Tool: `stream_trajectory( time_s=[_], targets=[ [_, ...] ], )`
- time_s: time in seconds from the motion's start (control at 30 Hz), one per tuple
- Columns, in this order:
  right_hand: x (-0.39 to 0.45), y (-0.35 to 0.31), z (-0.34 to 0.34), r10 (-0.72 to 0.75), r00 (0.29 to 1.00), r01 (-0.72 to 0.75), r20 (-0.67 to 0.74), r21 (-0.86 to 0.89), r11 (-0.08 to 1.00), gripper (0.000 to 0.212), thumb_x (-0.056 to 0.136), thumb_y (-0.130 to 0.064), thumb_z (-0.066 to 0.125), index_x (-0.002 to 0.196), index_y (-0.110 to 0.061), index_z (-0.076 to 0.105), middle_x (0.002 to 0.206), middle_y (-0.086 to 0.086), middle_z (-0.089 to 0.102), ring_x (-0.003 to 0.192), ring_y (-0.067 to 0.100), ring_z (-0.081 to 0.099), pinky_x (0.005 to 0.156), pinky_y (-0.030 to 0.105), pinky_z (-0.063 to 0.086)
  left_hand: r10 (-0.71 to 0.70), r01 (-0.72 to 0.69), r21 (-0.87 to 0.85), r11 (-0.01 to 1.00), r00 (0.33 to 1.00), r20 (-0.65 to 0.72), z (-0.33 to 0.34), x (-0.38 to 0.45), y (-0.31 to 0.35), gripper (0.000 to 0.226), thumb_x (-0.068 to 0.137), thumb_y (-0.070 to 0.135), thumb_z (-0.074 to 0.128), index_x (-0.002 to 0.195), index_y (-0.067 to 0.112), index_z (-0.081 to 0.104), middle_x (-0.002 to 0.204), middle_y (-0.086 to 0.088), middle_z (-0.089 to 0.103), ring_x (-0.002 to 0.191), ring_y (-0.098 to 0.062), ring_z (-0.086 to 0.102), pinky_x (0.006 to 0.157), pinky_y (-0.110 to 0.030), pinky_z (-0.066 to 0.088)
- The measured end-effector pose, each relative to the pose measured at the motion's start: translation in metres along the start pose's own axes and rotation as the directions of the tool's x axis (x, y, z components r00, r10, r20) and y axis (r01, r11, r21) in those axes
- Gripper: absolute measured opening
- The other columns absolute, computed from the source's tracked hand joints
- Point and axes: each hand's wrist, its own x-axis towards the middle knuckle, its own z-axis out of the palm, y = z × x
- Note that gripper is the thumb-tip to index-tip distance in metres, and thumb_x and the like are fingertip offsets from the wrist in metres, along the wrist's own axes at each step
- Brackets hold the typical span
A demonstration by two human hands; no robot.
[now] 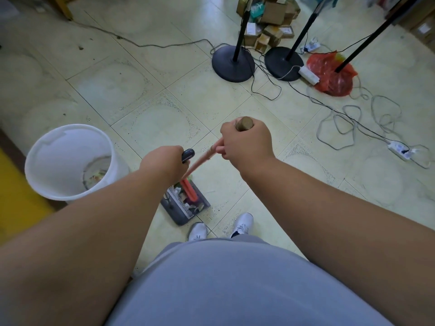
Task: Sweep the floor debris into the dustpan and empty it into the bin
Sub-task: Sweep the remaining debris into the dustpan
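- Two hands are busy, a little apart, above the floor.
- The left hand grips the dark dustpan handle.
- The right hand is wrapped round the top of the broom stick.
- The dustpan sits on the floor with scraps in it, right by the shoes.
- The white bin stands just left of it.

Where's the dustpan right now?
In the head view, the grey plastic dustpan sits on the tiled floor low and centre, just ahead of the white shoes, right of the white round bin.
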Motion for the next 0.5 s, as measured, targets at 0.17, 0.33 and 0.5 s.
stream_trajectory(
  time_s=[0.17, 0.33, 0.5],
  targets=[
    [-0.003, -0.011, -0.006, -0.134, 0.99, 0.138, 0.053, -0.092, 0.986, 0.039, 0.069, -0.036, 0.047, 0.079, 0.002, 0.05, 0.081, 0.026, 0.067, 0.061, 0.032, 0.06, 0.057, 0.054, 0.054, -0.089, 0.089, -0.013, 0.996, 0.996, 0.006, -0.004, -0.003, -0.004, 0.024, 0.093, 0.03, 0.046, 0.074, 0.018, 0.052, 0.068, -0.003, 0.059, 0.059, -0.021, 0.057, 0.053, -0.026, 0.045],
    [0.003, -0.013, -0.014, -0.272, 0.956, 0.289, 0.112, -0.186, 0.939, 0.034, 0.074, -0.033, 0.049, 0.077, 0.001, 0.055, 0.076, 0.023, 0.066, 0.078, 0.04, 0.062, 0.058, 0.052, 0.053, -0.225, 0.227, -0.014, 0.974, 0.972, 0.072, -0.009, -0.006, 0.0, 0.021, 0.09, 0.025, 0.05, 0.07, 0.017, 0.05, 0.066, -0.002, 0.057, 0.054, -0.017, 0.053, 0.047, -0.025, 0.037],
    [0.031, -0.009, -0.027, -0.338, 0.933, 0.357, 0.123, -0.195, 0.914, 0.035, 0.074, -0.032, 0.048, 0.079, 0.002, 0.056, 0.078, 0.024, 0.065, 0.077, 0.04, 0.06, 0.062, 0.051, 0.053, -0.324, 0.325, -0.04, 0.945, 0.946, 0.03, -0.008, -0.019, 0.002, 0.018, 0.087, 0.024, 0.047, 0.071, 0.018, 0.053, 0.068, -0.003, 0.059, 0.06, -0.021, 0.057, 0.054, -0.026, 0.043]
  ],
)
